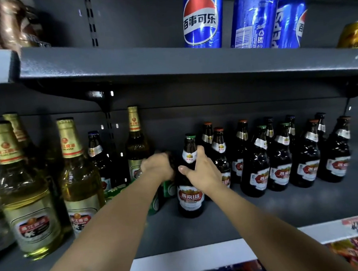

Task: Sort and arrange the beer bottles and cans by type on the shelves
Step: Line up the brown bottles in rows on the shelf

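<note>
Dark brown glass beer bottle (189, 176) with a green cap stands upright on the grey metal shelf (261, 212), just left of the matching dark bottles (279, 161). The right hand (200, 171) grips its shoulder. The left hand (158, 164), just left of that bottle, curls over something I cannot make out, above the green cans (156, 200).

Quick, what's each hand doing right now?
Left hand: grips a dark object behind the bottles; what it is cannot be told.
Right hand: holds the dark Yanjing U8 beer bottle.

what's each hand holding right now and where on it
The right hand grips the dark U8 bottle at its shoulder. The left hand grips something dark, mostly hidden; what it is cannot be told.
</note>
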Demonstrator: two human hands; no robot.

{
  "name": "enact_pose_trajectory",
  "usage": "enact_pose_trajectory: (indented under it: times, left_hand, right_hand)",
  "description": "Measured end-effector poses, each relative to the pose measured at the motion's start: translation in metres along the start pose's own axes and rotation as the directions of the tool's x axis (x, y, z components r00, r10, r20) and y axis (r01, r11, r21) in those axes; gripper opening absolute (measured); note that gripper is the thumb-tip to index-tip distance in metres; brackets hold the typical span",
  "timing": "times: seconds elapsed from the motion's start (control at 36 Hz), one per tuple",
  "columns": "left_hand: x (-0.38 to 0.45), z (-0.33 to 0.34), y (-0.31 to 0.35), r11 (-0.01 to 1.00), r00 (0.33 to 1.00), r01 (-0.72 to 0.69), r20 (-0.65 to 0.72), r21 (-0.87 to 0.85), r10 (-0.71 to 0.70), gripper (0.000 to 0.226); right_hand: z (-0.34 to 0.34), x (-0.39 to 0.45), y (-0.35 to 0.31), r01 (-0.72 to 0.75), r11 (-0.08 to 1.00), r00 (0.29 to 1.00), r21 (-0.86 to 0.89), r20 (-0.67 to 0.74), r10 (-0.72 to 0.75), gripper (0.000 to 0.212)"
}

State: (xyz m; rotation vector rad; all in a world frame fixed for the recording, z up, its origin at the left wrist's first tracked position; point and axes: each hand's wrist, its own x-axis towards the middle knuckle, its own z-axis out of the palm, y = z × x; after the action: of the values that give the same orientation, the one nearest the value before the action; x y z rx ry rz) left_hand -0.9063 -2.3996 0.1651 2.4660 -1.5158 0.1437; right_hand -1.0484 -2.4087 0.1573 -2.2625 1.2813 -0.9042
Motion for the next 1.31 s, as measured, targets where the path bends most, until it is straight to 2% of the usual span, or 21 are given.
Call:
enact_pose_trajectory:
  times: [0.14, 0.22, 0.33, 0.44, 0.56, 0.64, 0.78, 0.83, 0.92, 1.0, 1.06, 1.31]
  left_hand:
    - [-0.020, -0.016, 0.001, 0.999, 0.993, 0.015, -0.120, -0.051, -0.021, 0.048]
    - [-0.035, -0.022, 0.004, 0.999, 0.990, -0.004, -0.138, -0.052, -0.003, 0.051]
    - [-0.053, -0.025, 0.011, 0.999, 0.998, -0.050, -0.036, 0.001, 0.050, 0.054]
    - [-0.067, -0.024, 0.014, 0.996, 0.991, -0.090, 0.101, -0.004, 0.090, 0.052]
    - [-0.076, -0.023, 0.013, 0.988, 0.977, -0.106, 0.198, 0.108, 0.083, 0.082]
    - [-0.079, -0.019, 0.010, 0.976, 0.976, -0.110, 0.205, 0.189, 0.070, 0.087]
    - [-0.076, -0.019, 0.004, 0.968, 0.973, -0.116, 0.221, 0.223, 0.065, 0.089]
    - [-0.074, -0.022, 0.002, 0.966, 0.969, -0.142, 0.231, 0.218, 0.090, 0.091]
    - [-0.065, -0.024, -0.003, 0.991, 0.981, -0.118, 0.161, 0.069, 0.106, 0.082]
    - [-0.051, -0.020, -0.013, 0.993, 0.995, -0.094, -0.027, -0.070, 0.092, 0.056]
    - [-0.041, -0.017, -0.022, 0.992, 0.994, -0.062, -0.099, -0.105, 0.052, 0.038]
    - [-0.023, 0.003, -0.038, 0.977, 1.000, 0.001, -0.015, -0.214, -0.005, 0.028]
  right_hand:
    - [-0.009, -0.001, -0.009, -0.052, 0.999, 0.998, 0.009, -0.022, 0.052, 0.052]
    - [-0.014, -0.003, -0.010, -0.051, 0.999, 0.998, -0.014, -0.024, 0.050, 0.054]
    - [-0.026, -0.003, -0.007, -0.028, 0.999, 0.999, -0.034, -0.033, 0.027, 0.063]
    - [-0.036, -0.001, -0.006, 0.007, 1.000, 0.999, -0.028, -0.031, -0.008, 0.061]
    - [-0.035, 0.004, -0.014, 0.059, 0.998, 0.998, 0.019, -0.031, -0.059, 0.053]
    - [-0.029, 0.011, -0.022, 0.069, 0.996, 0.997, 0.055, -0.046, -0.066, 0.050]
    - [-0.019, 0.032, -0.031, 0.017, 0.989, 1.000, 0.149, -0.005, -0.016, 0.037]
    - [-0.014, 0.041, -0.033, 0.018, 0.986, 1.000, 0.164, -0.006, -0.017, 0.040]
    - [-0.004, 0.056, -0.032, 0.047, 0.985, 0.999, 0.169, -0.032, -0.042, 0.050]
    - [0.003, 0.073, -0.031, 0.043, 0.988, 0.999, 0.145, -0.015, -0.041, 0.056]
    - [0.008, 0.084, -0.029, 0.037, 0.991, 0.999, 0.127, 0.001, -0.037, 0.062]
    - [0.032, 0.115, -0.018, 0.004, 0.992, 0.999, 0.128, 0.041, -0.009, 0.059]
